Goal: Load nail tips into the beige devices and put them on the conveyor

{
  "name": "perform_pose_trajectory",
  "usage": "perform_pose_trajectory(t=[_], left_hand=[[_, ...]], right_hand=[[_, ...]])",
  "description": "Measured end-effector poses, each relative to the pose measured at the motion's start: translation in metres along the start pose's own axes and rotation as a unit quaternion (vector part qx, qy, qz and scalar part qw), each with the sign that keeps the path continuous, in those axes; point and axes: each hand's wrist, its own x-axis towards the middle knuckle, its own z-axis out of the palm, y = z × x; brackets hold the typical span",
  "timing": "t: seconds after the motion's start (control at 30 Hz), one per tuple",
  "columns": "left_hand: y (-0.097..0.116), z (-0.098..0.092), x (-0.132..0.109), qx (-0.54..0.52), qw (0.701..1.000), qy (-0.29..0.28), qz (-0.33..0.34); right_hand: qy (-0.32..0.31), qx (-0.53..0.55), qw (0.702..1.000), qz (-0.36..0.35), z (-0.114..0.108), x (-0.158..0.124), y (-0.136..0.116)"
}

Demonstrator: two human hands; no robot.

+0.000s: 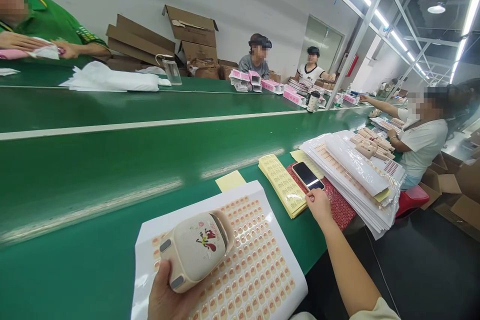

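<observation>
My left hand (174, 290) is wrapped round the lower end of a cream-coloured rounded device (197, 245) with a cartoon print and two grey pads; its kind I cannot tell. Beneath the device lies a large white sheet of small orange-and-pink stickers (258, 255). My right hand (319, 206) has its fingers pinched together, between the corner of a stack of yellow label sheets (283, 185) and the lower end of a smartphone (308, 176). Whatever those fingertips hold, if anything, is too small to make out. The phone rests on a red patterned pad (339, 205).
Right of the phone is a thick pile of sticker sheets and plastic sleeves (352, 170), with more cream devices (369, 147) beyond. Several co-workers sit along the green table (93, 170). Pink boxes (272, 86), a patterned cup (313, 101) and a glass jug (171, 71) stand farther back.
</observation>
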Motion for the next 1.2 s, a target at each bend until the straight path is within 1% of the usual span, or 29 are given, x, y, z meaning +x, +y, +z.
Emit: perform_pose_trajectory(t=[0.1,0.17,0.23,0.3,0.43,0.53,0.6,0.63,0.67,0.73,0.77,0.8,0.87,0.93,1.03,1.2], left_hand=[[-0.003,0.017,-0.009,0.015,0.999,0.018,0.041],[-0.003,0.026,-0.014,0.018,0.998,0.03,0.054],[-0.003,0.029,-0.015,0.018,0.998,0.036,0.05],[-0.001,0.027,-0.012,0.013,0.998,0.031,0.044],[0.002,0.024,-0.002,0.013,0.998,0.011,0.057],[0.001,0.032,-0.003,0.036,0.996,0.001,0.08],[-0.003,0.043,-0.009,0.057,0.993,0.0,0.099],[-0.006,0.049,-0.012,0.07,0.993,0.003,0.099],[-0.009,0.056,-0.015,0.08,0.992,0.007,0.101],[-0.016,0.066,-0.02,0.095,0.99,0.014,0.101],[-0.019,0.07,-0.022,0.102,0.988,0.012,0.115],[-0.022,0.074,-0.024,0.108,0.985,0.01,0.131],[-0.028,0.077,-0.027,0.116,0.981,-0.001,0.159],[-0.03,0.079,-0.03,0.119,0.978,-0.008,0.169],[-0.032,0.079,-0.032,0.123,0.976,-0.004,0.179],[-0.034,0.078,-0.031,0.12,0.974,-0.005,0.193]], right_hand=[[0.013,0.014,0.999,-0.04,0.001,-0.004,-0.001],[0.017,0.031,0.997,-0.069,0.0,-0.007,-0.003],[0.019,0.055,0.994,-0.092,-0.002,-0.011,-0.005],[0.018,0.088,0.99,-0.108,-0.005,-0.014,-0.008],[0.025,0.185,0.977,-0.102,-0.011,-0.019,-0.016],[0.008,0.269,0.96,-0.08,-0.011,-0.025,-0.033],[-0.029,0.34,0.938,-0.067,-0.007,-0.032,-0.053],[-0.057,0.388,0.918,-0.054,-0.005,-0.036,-0.066],[-0.088,0.442,0.892,-0.039,-0.004,-0.041,-0.08],[-0.149,0.538,0.83,-0.009,-0.003,-0.052,-0.109],[-0.167,0.565,0.808,-0.006,-0.003,-0.058,-0.123],[-0.177,0.576,0.798,-0.012,-0.003,-0.063,-0.135],[-0.193,0.577,0.793,-0.025,-0.004,-0.071,-0.152],[-0.216,0.568,0.794,-0.023,-0.003,-0.076,-0.162],[-0.24,0.561,0.792,-0.007,0.0,-0.079,-0.166],[-0.23,0.553,0.8,-0.009,0.002,-0.081,-0.164]])
